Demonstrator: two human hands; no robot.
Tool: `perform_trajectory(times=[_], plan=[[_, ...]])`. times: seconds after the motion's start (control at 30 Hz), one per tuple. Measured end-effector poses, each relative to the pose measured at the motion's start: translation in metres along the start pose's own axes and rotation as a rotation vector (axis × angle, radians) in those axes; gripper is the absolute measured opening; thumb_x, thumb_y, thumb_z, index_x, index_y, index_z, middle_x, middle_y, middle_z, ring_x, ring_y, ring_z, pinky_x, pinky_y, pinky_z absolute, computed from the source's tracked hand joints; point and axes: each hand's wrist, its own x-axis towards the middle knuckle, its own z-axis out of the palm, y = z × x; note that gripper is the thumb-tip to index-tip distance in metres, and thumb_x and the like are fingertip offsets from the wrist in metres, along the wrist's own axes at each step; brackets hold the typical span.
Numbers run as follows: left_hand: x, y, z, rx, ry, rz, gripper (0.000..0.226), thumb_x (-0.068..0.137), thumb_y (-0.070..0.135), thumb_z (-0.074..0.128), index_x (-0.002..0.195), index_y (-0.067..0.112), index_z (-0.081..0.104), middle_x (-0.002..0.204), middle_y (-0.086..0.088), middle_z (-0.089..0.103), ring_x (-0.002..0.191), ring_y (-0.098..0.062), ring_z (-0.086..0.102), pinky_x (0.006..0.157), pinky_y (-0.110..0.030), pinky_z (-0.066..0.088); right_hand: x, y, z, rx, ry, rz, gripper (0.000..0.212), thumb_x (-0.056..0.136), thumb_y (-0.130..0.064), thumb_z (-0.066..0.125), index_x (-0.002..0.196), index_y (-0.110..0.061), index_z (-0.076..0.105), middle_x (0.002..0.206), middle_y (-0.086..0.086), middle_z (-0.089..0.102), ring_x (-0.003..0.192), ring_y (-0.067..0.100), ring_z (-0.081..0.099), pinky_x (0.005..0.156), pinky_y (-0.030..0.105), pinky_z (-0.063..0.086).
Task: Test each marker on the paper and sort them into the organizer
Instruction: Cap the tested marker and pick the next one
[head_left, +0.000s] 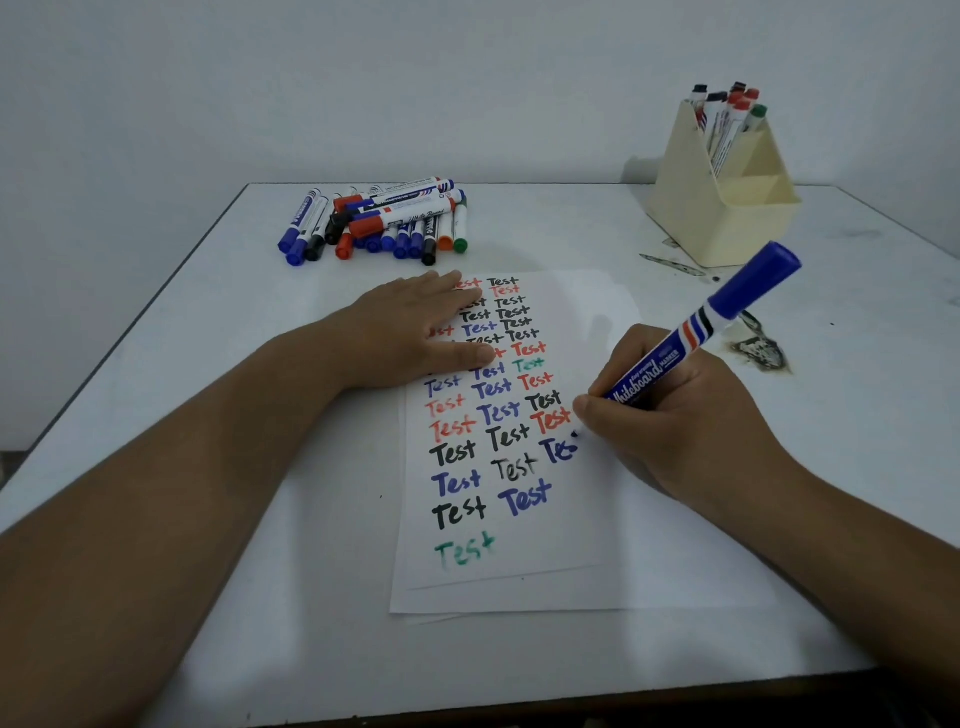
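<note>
Head view: nearest, the white paper sheet (519, 571) lies on the counter, left hand (415, 332) flat on it. Right hand (670, 415) grips a blue-capped whiteboard marker (696, 343) low on its barrel; light, rigid, probably smooth. Beyond: loose marker pile (384, 221), cream plastic organizer (727, 208).

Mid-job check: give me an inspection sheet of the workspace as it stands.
Surface: white table, dark stains at its right side.
Job's things: paper covered in coloured "Test" words; blue marker writing; marker pile at the back; beige organizer holding markers.
Clutter: nothing seen.
Grippers: left hand flat on the paper; right hand grips the blue marker.
Cables: nothing seen.
Surroundings: plain wall.
</note>
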Motion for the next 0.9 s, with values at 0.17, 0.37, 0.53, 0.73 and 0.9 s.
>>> perform_trajectory(times=[0.17,0.37,0.53,0.73,0.9], plan=[[-0.001,0.001,-0.001,0.000,0.004,0.003,0.093,0.078,0.084,0.031,0.154,0.036,0.008,0.163,0.008,0.003,0.149,-0.010,0.001,0.120,-0.035,0.006,0.002,0.004,-0.002,0.096,-0.034,0.049,0.024,0.081,-0.007,0.078,0.068,-0.017,0.060,0.056,-0.005,0.057,0.049,0.006,0.050,0.051,0.022,0.041],[-0.001,0.001,0.000,-0.011,0.004,-0.008,0.096,0.075,0.087,0.030,0.154,0.037,0.009,0.163,0.009,0.003,0.148,-0.009,0.001,0.120,-0.035,0.007,0.002,0.007,-0.001,0.143,0.004,0.043,0.023,0.084,-0.005,0.075,0.073,-0.017,0.060,0.061,-0.001,0.057,0.055,0.010,0.052,0.055,0.026,0.044],[-0.004,0.004,0.000,-0.045,0.005,-0.028,0.098,0.073,0.087,0.035,0.154,0.037,0.011,0.162,0.010,0.004,0.148,-0.009,0.002,0.120,-0.036,0.008,0.015,0.005,-0.009,0.264,0.117,0.082,0.036,0.086,-0.011,0.075,0.106,-0.031,0.053,0.083,0.015,0.066,0.066,0.019,0.058,0.067,0.032,0.049],[-0.008,0.009,-0.002,-0.136,0.182,-0.008,0.099,0.074,0.081,0.048,0.154,0.034,0.011,0.162,0.010,0.006,0.148,-0.009,0.005,0.121,-0.041,0.012,0.047,0.001,-0.027,-0.289,0.049,-0.095,0.047,0.092,-0.029,0.071,0.123,-0.038,0.037,0.081,0.000,0.061,0.069,0.000,0.057,0.059,0.013,0.042],[-0.017,0.022,-0.008,-0.397,0.498,0.032,0.105,0.076,0.065,0.068,0.152,0.039,0.000,0.159,0.018,0.008,0.135,0.008,0.005,0.111,-0.029,0.013,0.075,0.002,-0.046,-0.934,-0.069,-0.394,0.023,0.096,-0.049,0.046,0.096,-0.026,0.045,0.070,-0.010,0.046,0.072,0.018,0.048,0.060,0.039,0.045]])
